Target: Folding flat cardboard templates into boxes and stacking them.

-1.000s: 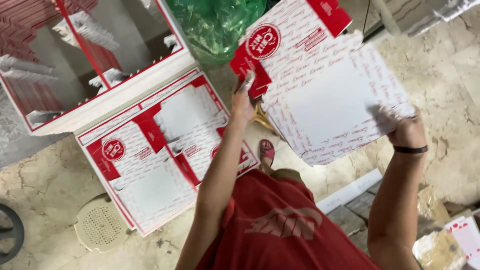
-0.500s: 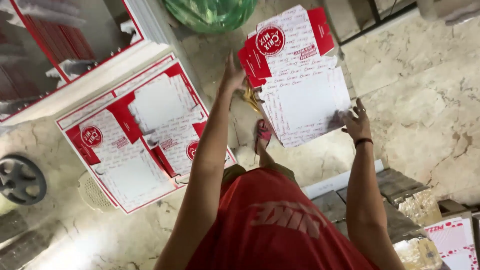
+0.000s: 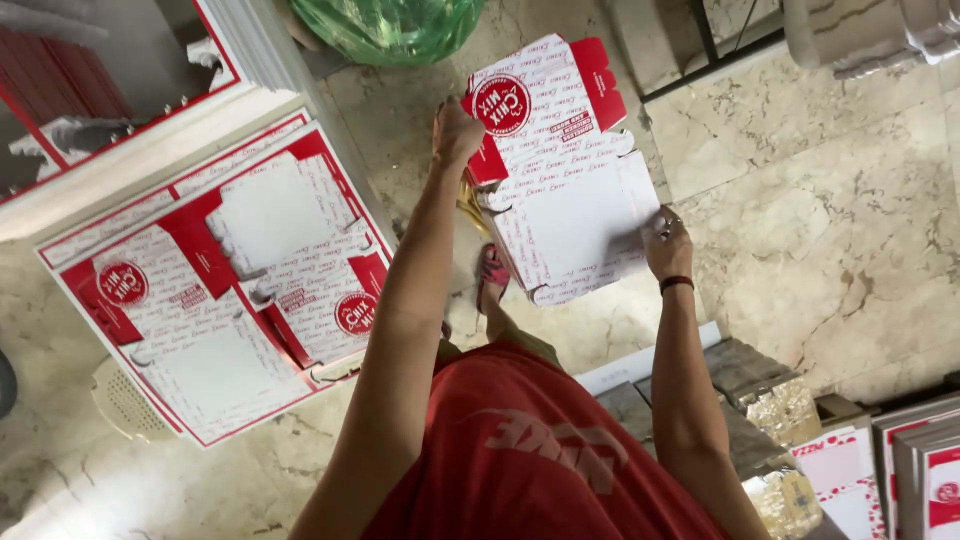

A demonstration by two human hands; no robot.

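We hold a flat red-and-white printed box blank [image 3: 565,170] out over the marble floor [image 3: 830,230], left hand [image 3: 455,130] and right hand [image 3: 665,240] pinching opposite edges, best kept taut and level for clean folding.

Matt printed cardboard box blank [image 3: 565,170], glossy green plastic bag [image 3: 395,25], polished veined marble floor [image 3: 830,220]

Flat red-and-white carton blank held up [image 3: 570,180]: 1 | uncut printed carton sheet stack on floor [image 3: 220,290]: 1 | green plastic bag [image 3: 395,25]: 1 | hands on blank: 2, left hand [image 3: 455,130], right hand [image 3: 668,240] | black wristband [image 3: 677,284]: 1
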